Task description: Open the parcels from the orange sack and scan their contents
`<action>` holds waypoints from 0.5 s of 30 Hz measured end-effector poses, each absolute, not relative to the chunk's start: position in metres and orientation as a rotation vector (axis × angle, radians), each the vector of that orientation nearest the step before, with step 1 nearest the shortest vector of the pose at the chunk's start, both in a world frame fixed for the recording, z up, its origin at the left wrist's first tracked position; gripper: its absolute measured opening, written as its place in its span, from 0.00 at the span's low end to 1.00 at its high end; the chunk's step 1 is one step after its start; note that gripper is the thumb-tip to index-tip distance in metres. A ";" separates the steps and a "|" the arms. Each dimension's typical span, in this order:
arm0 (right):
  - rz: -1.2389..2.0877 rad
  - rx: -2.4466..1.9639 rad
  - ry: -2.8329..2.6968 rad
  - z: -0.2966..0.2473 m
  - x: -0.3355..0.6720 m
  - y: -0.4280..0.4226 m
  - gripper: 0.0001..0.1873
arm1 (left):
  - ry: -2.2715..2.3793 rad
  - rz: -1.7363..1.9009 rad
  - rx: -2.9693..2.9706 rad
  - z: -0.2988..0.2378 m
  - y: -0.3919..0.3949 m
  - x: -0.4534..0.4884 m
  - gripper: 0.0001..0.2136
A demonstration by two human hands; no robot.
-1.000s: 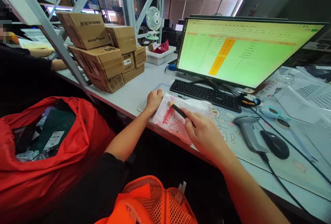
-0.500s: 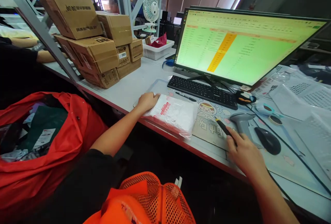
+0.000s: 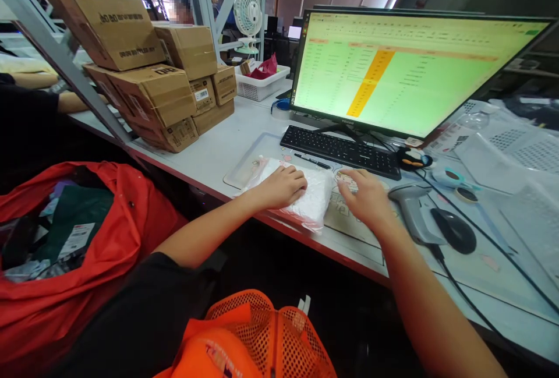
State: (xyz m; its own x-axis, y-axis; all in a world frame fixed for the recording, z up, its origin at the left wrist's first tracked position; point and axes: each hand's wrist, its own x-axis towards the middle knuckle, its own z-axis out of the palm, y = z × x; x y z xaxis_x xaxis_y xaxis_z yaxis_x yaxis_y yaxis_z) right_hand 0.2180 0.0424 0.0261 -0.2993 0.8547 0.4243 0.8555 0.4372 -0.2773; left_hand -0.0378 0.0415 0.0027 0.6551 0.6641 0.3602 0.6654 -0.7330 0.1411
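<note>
And here we are at the desk, our eyes on the white packet, which lies on the printed mat close to the front edge; we take it as the centre of our clock, twelve at the far side. Our left hand lies right on top of it, fingers close together and slightly bent across the wrapping; whether they pinch any of the film, we cannot tell. Out at three o'clock, our right hand hovers just beside the packet, fingers stretched forward, thumb spread away from them, and we see nothing in its grasp!

At one o'clock we spot a dark pen, just beyond the packet, with the black keyboard at two, below the glowing monitor. Past our right hand, near three o'clock, we have the grey scanner and, just beside it, the black mouse. Round to between ten and eleven, we see cardboard boxes stacked up, and between eleven and twelve a white basket. Between eight and nine, below the desk's level, we find the red bag, gaping open with wrapped goods inside.
</note>
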 end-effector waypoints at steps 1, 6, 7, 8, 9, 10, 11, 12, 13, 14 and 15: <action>0.041 -1.368 -2.189 0.027 0.210 0.047 0.21 | -1.139 -0.612 -2.840 0.002 0.041 -0.037 0.09; 0.313 -1.149 -2.325 0.020 0.179 0.066 0.22 | -1.088 -0.602 -2.791 0.000 0.044 -0.035 0.11; 0.361 -1.118 -2.361 0.017 0.176 0.068 0.23 | -1.074 -0.611 -2.787 -0.001 0.045 -0.034 0.12; 0.397 -1.095 -2.390 0.015 0.174 0.070 0.24 | -1.059 -0.622 -2.785 -0.003 0.045 -0.034 0.14; 0.418 -1.085 -2.405 0.013 0.173 0.072 0.25 | -1.042 -0.636 -2.788 -0.004 0.046 -0.035 0.16; 0.430 -1.088 -2.409 0.011 0.173 0.073 0.25 | -1.019 -0.654 -2.796 -0.005 0.045 -0.036 0.19; 0.435 -1.102 -2.407 0.010 0.174 0.073 0.25 | -0.994 -0.678 -2.809 -0.006 0.045 -0.037 0.21; 0.435 -1.124 -2.406 0.009 0.175 0.073 0.26 | -0.970 -0.711 -2.824 -0.007 0.044 -0.039 0.23; 0.431 -1.150 -2.408 0.009 0.176 0.073 0.26 | -0.956 -0.752 -2.836 -0.008 0.042 -0.041 0.25; 0.425 -1.178 -2.415 0.010 0.177 0.072 0.26 | -0.952 -0.795 -2.845 -0.009 0.041 -0.043 0.27; 0.421 -1.204 -2.426 0.012 0.176 0.071 0.26 | -0.959 -0.834 -2.851 -0.010 0.040 -0.045 0.28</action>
State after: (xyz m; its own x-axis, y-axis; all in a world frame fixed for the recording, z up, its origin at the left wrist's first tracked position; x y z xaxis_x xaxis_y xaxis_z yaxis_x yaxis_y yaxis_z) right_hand 0.1760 0.0713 0.0118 -0.5500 0.8068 0.2157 0.6871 0.5840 -0.4323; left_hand -0.0447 0.0398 -0.0100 0.6686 0.5557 0.4941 0.5664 -0.8111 0.1458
